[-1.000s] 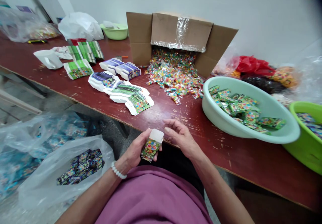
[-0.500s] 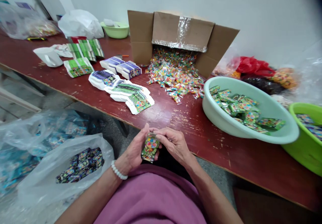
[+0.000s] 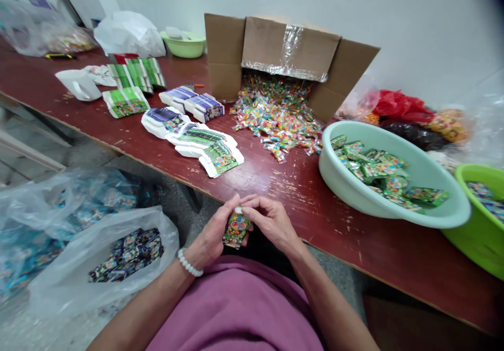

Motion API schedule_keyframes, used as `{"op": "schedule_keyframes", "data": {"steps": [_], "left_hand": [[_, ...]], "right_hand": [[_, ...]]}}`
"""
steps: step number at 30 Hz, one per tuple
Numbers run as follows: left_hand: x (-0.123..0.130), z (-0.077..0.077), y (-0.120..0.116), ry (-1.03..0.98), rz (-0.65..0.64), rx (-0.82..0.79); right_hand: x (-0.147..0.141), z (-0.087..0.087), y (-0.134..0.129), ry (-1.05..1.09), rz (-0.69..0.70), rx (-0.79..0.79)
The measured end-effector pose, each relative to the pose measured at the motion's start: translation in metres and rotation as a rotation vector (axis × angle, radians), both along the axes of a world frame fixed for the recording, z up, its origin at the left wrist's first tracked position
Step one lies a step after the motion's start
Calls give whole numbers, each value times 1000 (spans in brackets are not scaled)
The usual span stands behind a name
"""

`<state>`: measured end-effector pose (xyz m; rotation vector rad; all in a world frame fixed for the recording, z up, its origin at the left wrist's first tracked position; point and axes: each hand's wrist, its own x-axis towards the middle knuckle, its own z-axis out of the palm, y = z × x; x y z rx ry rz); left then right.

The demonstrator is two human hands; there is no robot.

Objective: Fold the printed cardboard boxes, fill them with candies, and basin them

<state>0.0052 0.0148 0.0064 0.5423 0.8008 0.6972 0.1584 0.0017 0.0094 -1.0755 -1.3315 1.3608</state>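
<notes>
A small green printed packet (image 3: 237, 228) is held upright over my lap, just off the table's front edge. My left hand (image 3: 214, 231) is wrapped round its left side and back. At the packet's top edge, the thumb and fingers of my right hand (image 3: 270, 218) are pinched together. Flat printed box blanks (image 3: 220, 156) lie in a fanned stack on the table beyond my hands. Wrapped candies (image 3: 281, 125) spill from an open cardboard box (image 3: 289, 43). To the right, a pale green basin (image 3: 394, 215) holds several filled green packets (image 3: 388, 172).
The red table (image 3: 275, 183) also bears bundled green boxes (image 3: 126, 101), purple bundles (image 3: 192, 103) and a white mug (image 3: 79, 85). A lime basin (image 3: 472, 246) stands far right. Below left, an open plastic bag (image 3: 65, 282) holds dark packets.
My right thumb and fingers have shifted over the packet's top edge, covering more of it. The packet appears slightly higher between my hands. The whole view has shifted a little.
</notes>
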Motion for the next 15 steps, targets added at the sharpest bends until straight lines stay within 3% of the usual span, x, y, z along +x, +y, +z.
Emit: {"op": "schedule_keyframes", "data": {"steps": [5,9,13,15], "left_hand": [[-2,-8,7,-115,99,-93],[3,-10,7,-102,201,-100],[3,-4,7,4,181,44],[-3,-3,18,222,168,269]], "right_hand": [[-4,-8,-18,-470,-38,418],[-17,-15,-24,-823,-50,543],[-18,-13,-17,-939,-115,605],[-8,-4,-14,-919,-141,639]]}}
